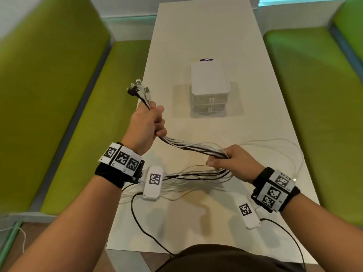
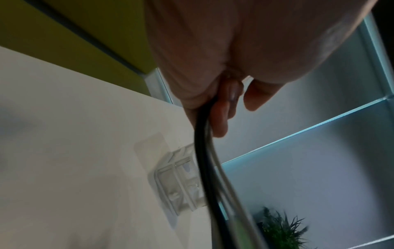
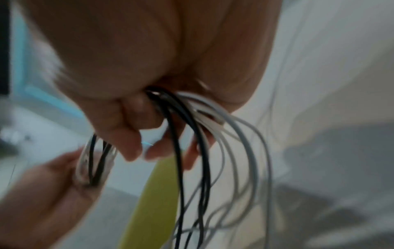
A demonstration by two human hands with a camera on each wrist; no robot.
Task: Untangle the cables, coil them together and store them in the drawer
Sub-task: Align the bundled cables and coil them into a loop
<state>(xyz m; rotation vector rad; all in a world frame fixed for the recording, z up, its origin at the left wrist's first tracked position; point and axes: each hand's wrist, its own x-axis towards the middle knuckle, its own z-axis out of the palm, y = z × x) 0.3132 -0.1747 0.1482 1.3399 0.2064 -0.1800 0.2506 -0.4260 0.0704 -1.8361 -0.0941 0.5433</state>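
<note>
A bundle of black and white cables [image 1: 193, 148] runs between my two hands above the white table [image 1: 245, 79]. My left hand [image 1: 149, 120] grips the bundle near one end, and the plugs [image 1: 138, 88] stick up beyond the fist. My right hand [image 1: 229, 157] grips the bundle further along; loose loops [image 1: 198, 175] hang back under it onto the table. The left wrist view shows the cables [image 2: 204, 151] leaving my left hand [image 2: 217, 101]. In the right wrist view my right hand [image 3: 153, 111] holds the cables [image 3: 202, 143]. The small white drawer unit [image 1: 210, 87] stands mid-table, both drawers closed.
Green bench seats [image 1: 78, 95] flank the table on both sides. A purple-marked card [image 1: 206, 60] lies just behind the drawer unit. Thin white cable loops [image 1: 294, 152] trail to the table's right edge. A plant [image 2: 283, 230] shows in the left wrist view.
</note>
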